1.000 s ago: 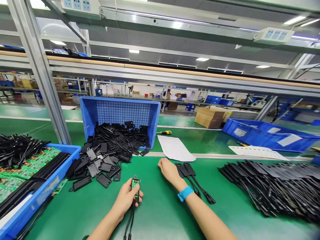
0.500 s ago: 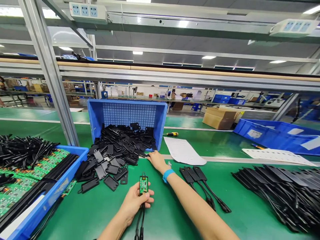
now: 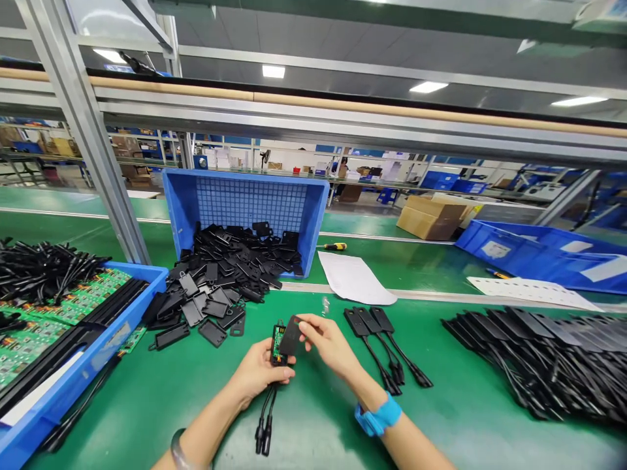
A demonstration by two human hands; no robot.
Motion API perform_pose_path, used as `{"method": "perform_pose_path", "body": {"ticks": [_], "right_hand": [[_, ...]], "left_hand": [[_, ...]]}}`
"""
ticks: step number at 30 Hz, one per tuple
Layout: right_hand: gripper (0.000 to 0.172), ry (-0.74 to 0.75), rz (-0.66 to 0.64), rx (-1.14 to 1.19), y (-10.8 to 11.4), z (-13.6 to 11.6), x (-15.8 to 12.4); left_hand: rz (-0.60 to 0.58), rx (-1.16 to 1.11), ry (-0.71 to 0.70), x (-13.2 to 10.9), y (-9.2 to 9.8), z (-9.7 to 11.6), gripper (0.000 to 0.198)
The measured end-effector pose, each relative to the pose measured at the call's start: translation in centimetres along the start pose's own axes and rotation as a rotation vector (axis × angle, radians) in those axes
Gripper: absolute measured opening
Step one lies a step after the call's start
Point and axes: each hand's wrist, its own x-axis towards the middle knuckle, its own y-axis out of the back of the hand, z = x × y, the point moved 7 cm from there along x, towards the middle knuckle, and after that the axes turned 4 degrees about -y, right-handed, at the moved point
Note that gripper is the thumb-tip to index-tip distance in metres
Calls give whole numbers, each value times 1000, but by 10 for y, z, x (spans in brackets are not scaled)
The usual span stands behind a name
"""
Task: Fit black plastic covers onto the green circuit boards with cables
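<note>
1. Head view: the left hand [image 3: 257,372] gripped a small green circuit board in a black shell with two black cables [image 3: 278,344], near the centre of the green mat.
2. The right hand [image 3: 329,344] pinched a flat black plastic cover [image 3: 290,333] against the board's right edge.
3. Loose black covers [image 3: 215,294] spilled from the tipped blue crate [image 3: 245,209] just beyond.

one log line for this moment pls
left hand: holds circuit board | right hand: holds black cover at board | cables: hang below

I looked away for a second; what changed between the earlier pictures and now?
The right hand reached out to the cover pile, took one black cover and brought it back over the board. The left hand kept holding the board, cables hanging. The three finished units stayed put.
</note>
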Motion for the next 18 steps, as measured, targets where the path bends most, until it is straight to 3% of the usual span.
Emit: {"method": "perform_pose_path", "body": {"ticks": [7, 11, 16, 18], "right_hand": [[33, -47, 37, 109, -17, 16, -9], [42, -106, 82, 189, -16, 18, -12], [47, -186, -68, 248, -31, 23, -12], [47, -180, -51, 229, -31, 25, -11]], "left_hand": [[-48, 109, -17, 1, -4, 0, 60], [-44, 213, -44, 1, -5, 0, 50], [-49, 270, -83, -2, -8, 2, 47], [-39, 282, -64, -2, -7, 0, 46]]}}
